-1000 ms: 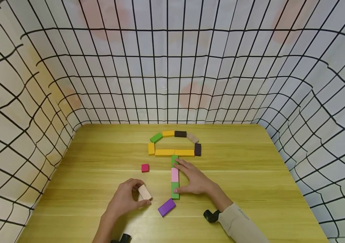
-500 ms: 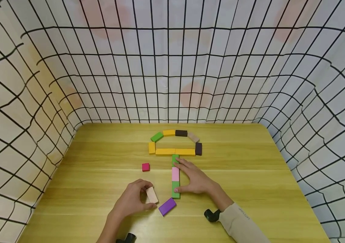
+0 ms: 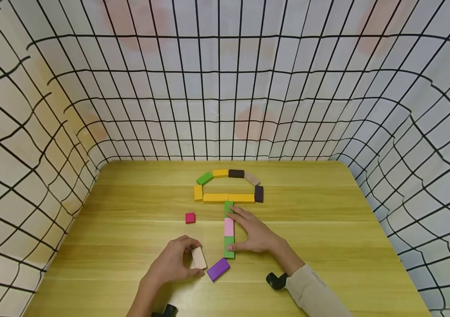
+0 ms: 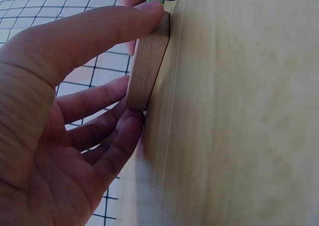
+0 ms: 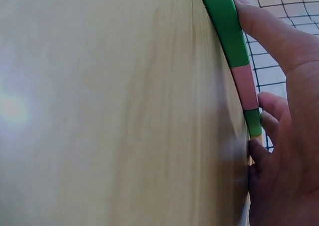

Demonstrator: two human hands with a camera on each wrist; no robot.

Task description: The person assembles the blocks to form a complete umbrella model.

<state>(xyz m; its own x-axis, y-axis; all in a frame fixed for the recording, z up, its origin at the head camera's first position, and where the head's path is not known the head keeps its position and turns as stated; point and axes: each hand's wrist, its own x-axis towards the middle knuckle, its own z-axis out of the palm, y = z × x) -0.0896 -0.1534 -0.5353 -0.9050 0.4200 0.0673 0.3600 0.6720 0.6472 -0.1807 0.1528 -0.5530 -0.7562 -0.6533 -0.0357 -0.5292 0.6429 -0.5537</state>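
My left hand [image 3: 172,260] pinches a plain wooden block [image 3: 199,259] flat over the table, thumb at its near end and fingers at its far end. In the left wrist view the bare wood grain of its side shows between thumb and fingertips. Just right of it lies a purple block [image 3: 218,270], set at a slant. My right hand [image 3: 259,235] rests with spread fingers along a straight column: thumb on the lower green block [image 3: 228,255], fingertips at the upper green block [image 3: 227,206]. Between those two sits a pink block [image 3: 229,226].
Two long yellow blocks [image 3: 215,198] form a bar above the column. Over it, an arch of several blocks includes a green block [image 3: 204,178] and a black block [image 3: 236,174]. A small red block [image 3: 190,218] lies left. Black wire mesh [image 3: 218,97] surrounds the wooden table [image 3: 308,207].
My left hand has moved right with the wooden block, bringing it close to the purple block and turning it slightly more upright in view. My right hand keeps its place on the column.
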